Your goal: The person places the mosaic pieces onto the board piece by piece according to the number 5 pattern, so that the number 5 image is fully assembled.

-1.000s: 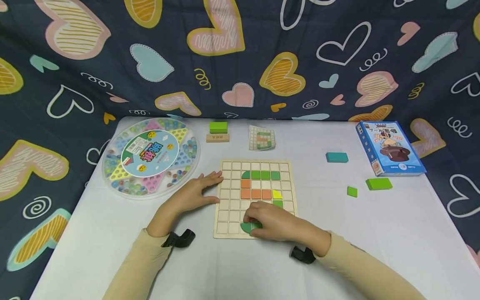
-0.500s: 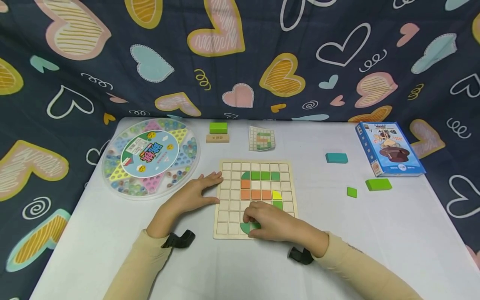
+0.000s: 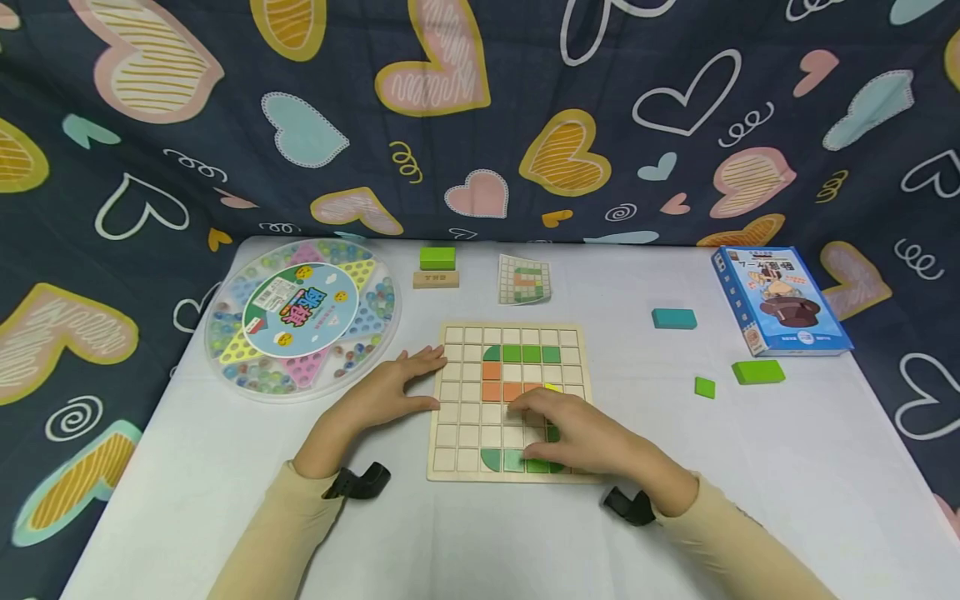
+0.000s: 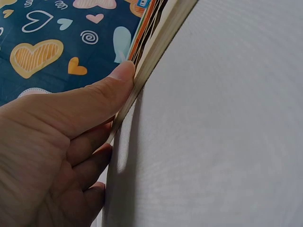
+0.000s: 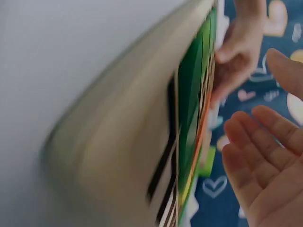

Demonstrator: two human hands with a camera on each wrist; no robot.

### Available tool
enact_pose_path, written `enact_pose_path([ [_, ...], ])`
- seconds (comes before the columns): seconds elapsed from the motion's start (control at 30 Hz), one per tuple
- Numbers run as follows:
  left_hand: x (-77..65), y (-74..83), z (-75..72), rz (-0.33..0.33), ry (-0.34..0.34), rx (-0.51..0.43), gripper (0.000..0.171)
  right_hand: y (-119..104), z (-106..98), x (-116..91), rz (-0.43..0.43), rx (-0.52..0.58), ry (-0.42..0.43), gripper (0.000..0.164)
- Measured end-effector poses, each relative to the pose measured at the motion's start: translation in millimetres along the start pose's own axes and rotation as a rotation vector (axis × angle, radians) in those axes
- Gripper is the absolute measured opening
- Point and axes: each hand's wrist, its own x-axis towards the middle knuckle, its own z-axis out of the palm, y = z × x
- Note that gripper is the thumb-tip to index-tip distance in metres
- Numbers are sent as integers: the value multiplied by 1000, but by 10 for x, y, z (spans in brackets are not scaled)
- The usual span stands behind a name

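A square wooden grid board (image 3: pixel 456 413) lies on the white table, with flat coloured tiles in some cells. A green row (image 3: pixel 531 354) runs near its top, orange tiles (image 3: pixel 491 391) sit in the middle, and green tiles (image 3: pixel 513 460) line the bottom row. My left hand (image 3: pixel 382 390) rests at the board's left edge, its thumb (image 4: pixel 106 92) touching the rim in the left wrist view. Over the lower right of the board hovers my right hand (image 3: pixel 581 433), fingers loosely extended and holding nothing. It hides part of the tiles there. The right wrist view shows its bare palm (image 5: pixel 274 189).
A round marble game (image 3: pixel 300 321) stands at the left. Behind the board lie a printed pattern card (image 3: pixel 523 279), a green block (image 3: pixel 437 258) and a wooden block (image 3: pixel 436 280). To the right are a teal block (image 3: pixel 674 318), green pieces (image 3: pixel 758 372) and a blue box (image 3: pixel 783 300).
My right hand has lifted off the bottom row and moved up and right, its fingers spreading; more of the bottom green tiles now show. The left hand has stayed at the board's edge.
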Motion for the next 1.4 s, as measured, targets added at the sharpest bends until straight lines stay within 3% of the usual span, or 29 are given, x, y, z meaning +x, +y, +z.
enact_pose_path([
  [0.2,-4,4,3,5,0,8,67,202,-185,-235,36,24,101,57],
  [0.67,-10,4,15,15,1,5,67,899,-645,-1000,324,-42,348,54],
  [0.87,-11,1,11,10,2,6,67,1114,-792,-1269,446,-66,356,55],
  [1.1,-3,8,-1,0,-4,1,67,1237,-854,-1397,570,-77,327,56],
  [1.4,-2,18,-8,-20,-8,-9,67,1368,-818,-1367,529,-139,351,37],
])
